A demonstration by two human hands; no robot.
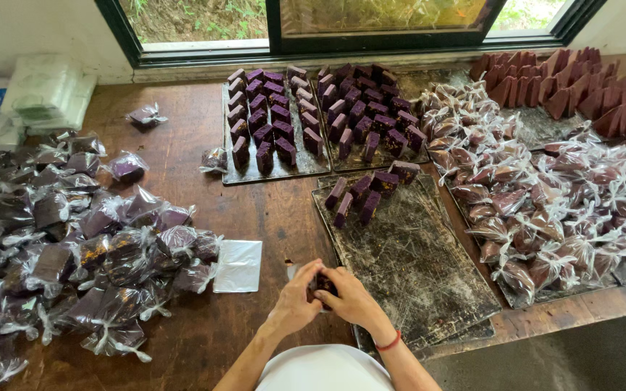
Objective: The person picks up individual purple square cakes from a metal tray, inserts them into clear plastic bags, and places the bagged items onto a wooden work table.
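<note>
Dark purple block [324, 284], partly in a clear wrapper, pinched between left hand [295, 298] and right hand [353, 298], both closed on it, at the near left corner of the dark tray [414, 268]. Long axis hidden. Hands equally near.

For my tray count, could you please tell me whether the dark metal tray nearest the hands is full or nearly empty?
Nearly empty: the dark metal tray holds only a few purple blocks at its far end; the rest is bare.
</note>
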